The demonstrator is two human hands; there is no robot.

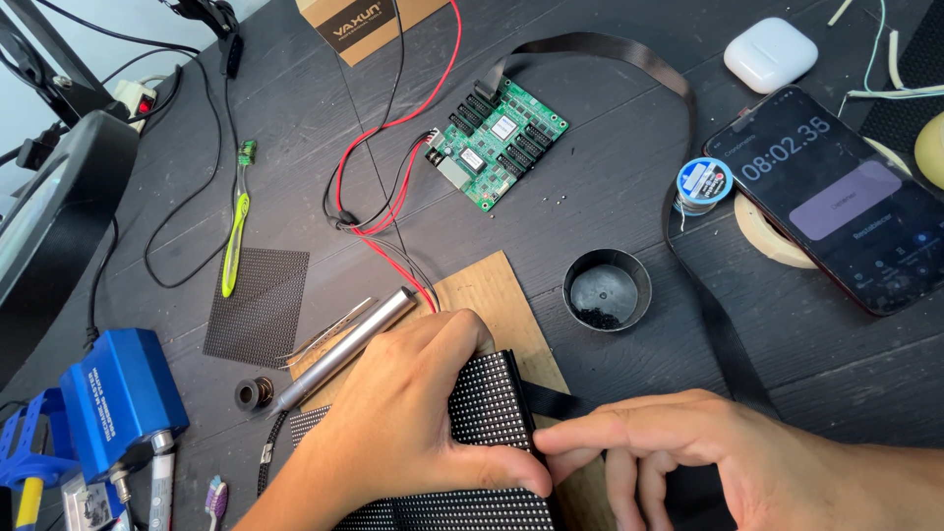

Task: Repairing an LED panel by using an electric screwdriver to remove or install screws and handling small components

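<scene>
At the bottom centre of the frame an LED matrix panel lies on a board, a circuit board above it, a round cup to its right, a phone at far right, and a soldering iron at its left.

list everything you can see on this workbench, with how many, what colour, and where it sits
LED dot panel: one, black, bottom centre under both hands
brown board: one, tan, beneath the panel
soldering iron: one, silver, left of the panel
tweezers: one, metal, beside the iron
mesh panel: one, dark grey, left centre
toothbrush: one, green and yellow, upper left
circuit board: one, green, top centre, red and black wires attached
round dish: one, black, centre right
solder spool: one, blue and white, right
phone: one, black, screen lit, right
earbud case: one, white, top right
cardboard box: one, brown, top edge
blue tool: one, lower left
left hand: pressing on the panel
right hand: fingers at the panel's right edge
</scene>
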